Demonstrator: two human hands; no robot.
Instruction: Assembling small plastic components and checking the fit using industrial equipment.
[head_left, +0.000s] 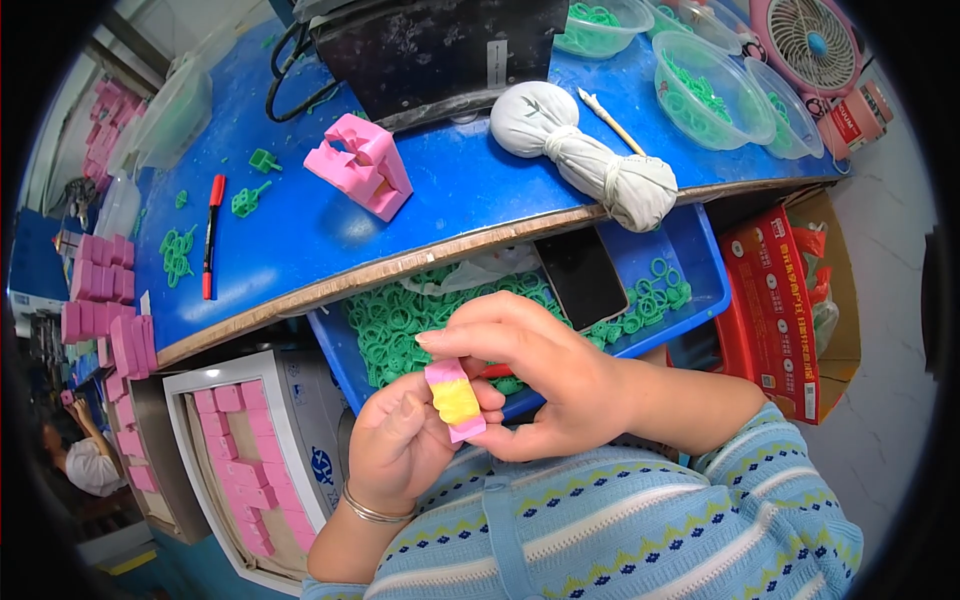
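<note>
Between my two hands, over my lap, is a small pink block with a bright yellow, bumpy middle. My left hand closes on its left side, with thumb and fingers against it. My right hand curls around from the other side; its index finger arches over the top end and its thumb is at the lower end. Just beyond my hands, a blue tray holds many green rings and a black phone. Something red shows partly behind my right fingers; its kind is hidden.
On the blue table are a pink mold block, a red marker, a tied white cloth bundle, a brush-like stick and bowls of green pieces. Boxes of pink blocks stand left, a red carton right.
</note>
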